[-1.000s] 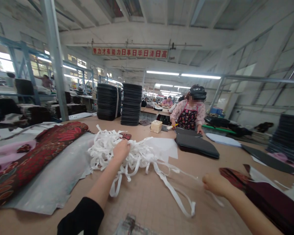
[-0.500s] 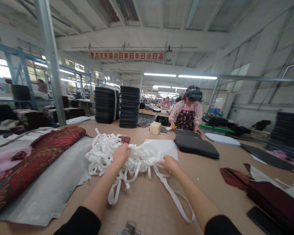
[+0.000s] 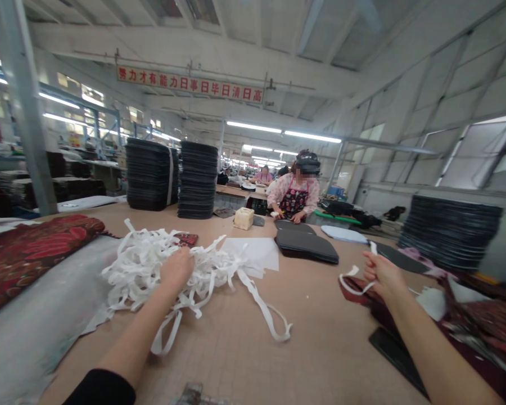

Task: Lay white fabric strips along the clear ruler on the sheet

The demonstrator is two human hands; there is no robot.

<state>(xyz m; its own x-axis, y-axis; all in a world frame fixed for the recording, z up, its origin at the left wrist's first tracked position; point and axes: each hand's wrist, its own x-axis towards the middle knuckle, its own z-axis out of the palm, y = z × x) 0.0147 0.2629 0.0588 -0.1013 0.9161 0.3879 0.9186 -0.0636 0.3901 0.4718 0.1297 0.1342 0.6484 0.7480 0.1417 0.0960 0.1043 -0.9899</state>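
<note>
A tangled heap of white strips (image 3: pixel 139 264) lies on the brown table (image 3: pixel 253 360), left of centre. My left hand (image 3: pixel 177 270) is closed on the heap's strips, near a small red patterned piece (image 3: pixel 186 239). Out to the right, my right hand (image 3: pixel 377 273) is raised over the table, fingers closed around one short white strip (image 3: pixel 354 288) that curls down from it. One long strip (image 3: pixel 263 309) trails from the heap toward the table's middle. A white sheet (image 3: pixel 257 253) lies behind the heap.
Stacks of dark panels (image 3: pixel 197 180) stand at the back left and far right. A person (image 3: pixel 297 194) works across the table beside dark flat pieces (image 3: pixel 306 246). A yellowish block (image 3: pixel 243 218) sits mid-back. Red patterned fabric (image 3: pixel 37 253) lies left; a black flat object (image 3: pixel 398 354) lies right.
My right hand has moved away from the heap to the right, carrying a white strip. My left hand stays at the heap. The view has turned to the right.
</note>
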